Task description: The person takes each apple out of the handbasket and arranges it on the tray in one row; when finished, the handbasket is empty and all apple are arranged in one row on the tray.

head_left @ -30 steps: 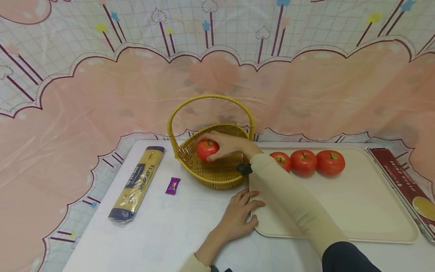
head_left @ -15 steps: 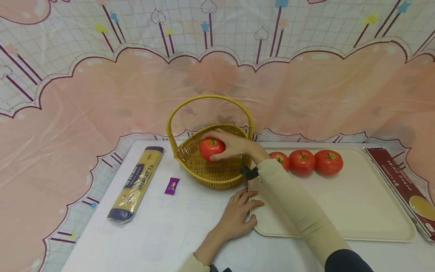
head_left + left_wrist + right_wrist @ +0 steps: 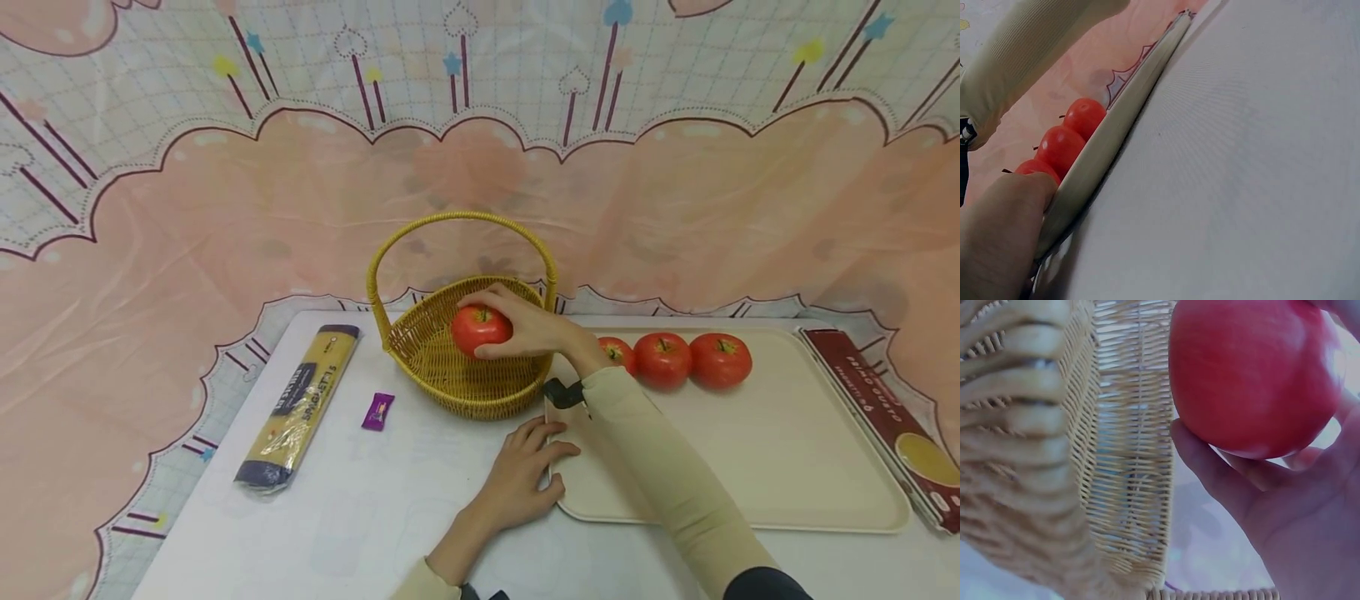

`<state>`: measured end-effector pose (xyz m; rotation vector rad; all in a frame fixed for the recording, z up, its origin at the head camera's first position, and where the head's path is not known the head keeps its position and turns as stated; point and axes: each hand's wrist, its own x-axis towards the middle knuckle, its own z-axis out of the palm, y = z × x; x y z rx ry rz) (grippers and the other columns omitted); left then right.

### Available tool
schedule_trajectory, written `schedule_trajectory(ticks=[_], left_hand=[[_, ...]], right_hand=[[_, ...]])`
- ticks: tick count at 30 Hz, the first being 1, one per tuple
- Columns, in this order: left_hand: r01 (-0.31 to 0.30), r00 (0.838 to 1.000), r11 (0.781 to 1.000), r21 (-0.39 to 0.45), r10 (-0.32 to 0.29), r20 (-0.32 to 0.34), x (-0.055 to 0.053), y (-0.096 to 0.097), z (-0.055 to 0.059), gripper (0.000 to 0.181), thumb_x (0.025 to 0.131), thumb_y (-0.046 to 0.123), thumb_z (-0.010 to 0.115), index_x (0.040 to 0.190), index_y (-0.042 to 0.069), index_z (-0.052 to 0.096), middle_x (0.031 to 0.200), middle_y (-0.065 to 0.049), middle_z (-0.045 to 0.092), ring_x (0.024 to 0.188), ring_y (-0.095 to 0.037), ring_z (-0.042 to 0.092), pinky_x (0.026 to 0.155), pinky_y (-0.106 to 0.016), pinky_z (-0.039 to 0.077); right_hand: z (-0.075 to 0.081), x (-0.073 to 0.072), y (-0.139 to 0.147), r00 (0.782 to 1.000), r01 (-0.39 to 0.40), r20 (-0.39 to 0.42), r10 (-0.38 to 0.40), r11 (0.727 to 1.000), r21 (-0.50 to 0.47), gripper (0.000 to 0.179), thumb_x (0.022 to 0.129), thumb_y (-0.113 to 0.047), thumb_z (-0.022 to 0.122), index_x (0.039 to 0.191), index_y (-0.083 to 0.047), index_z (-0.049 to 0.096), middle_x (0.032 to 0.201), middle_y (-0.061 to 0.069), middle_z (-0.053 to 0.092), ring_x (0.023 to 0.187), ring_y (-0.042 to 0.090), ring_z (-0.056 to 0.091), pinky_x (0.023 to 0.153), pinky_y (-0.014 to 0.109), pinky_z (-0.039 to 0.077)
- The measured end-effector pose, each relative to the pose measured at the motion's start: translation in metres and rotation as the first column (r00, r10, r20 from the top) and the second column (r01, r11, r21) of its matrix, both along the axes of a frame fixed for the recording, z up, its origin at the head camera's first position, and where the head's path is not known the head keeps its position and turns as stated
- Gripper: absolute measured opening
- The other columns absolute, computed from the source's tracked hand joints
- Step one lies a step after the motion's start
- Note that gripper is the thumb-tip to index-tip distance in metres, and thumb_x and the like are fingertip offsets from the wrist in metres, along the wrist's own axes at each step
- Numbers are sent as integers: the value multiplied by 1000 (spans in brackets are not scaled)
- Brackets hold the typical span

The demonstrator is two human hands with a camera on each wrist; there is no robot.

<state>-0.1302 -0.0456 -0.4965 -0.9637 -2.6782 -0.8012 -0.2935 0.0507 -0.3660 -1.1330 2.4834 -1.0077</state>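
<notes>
My right hand grips a red apple above the woven yellow basket; the right wrist view shows fingers and thumb round the apple, beside the wicker wall. At the near left corner of a cream tray, my left hand holds the rim, fingers over its edge. Three more red apples sit in a row along the tray's back; my right sleeve partly covers the leftmost one. The left wrist view has the apples behind the thumb.
A spaghetti packet lies at the left of the white table. Near the basket is a small purple-wrapped sweet. A dark red spaghetti pack lies along the tray's right side. The basket handle arches upright.
My right hand has shifted right and slightly nearer with the apple, staying above the basket. My left hand keeps its place on the tray's rim.
</notes>
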Motion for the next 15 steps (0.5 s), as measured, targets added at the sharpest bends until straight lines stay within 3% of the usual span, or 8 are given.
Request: schedule_trajectory(ticks=[15], left_hand=[[-2, 1000, 1000, -5, 2, 21, 0, 0, 1, 37, 80, 23, 55, 116, 30, 61, 137, 3, 49, 132, -26, 39, 101, -46, 37]], right_hand=[[-3, 17, 29, 999, 18, -42, -24, 990, -141, 66, 79, -37, 72, 137, -28, 42, 139, -3, 37, 122, 21, 42, 96, 48, 45]])
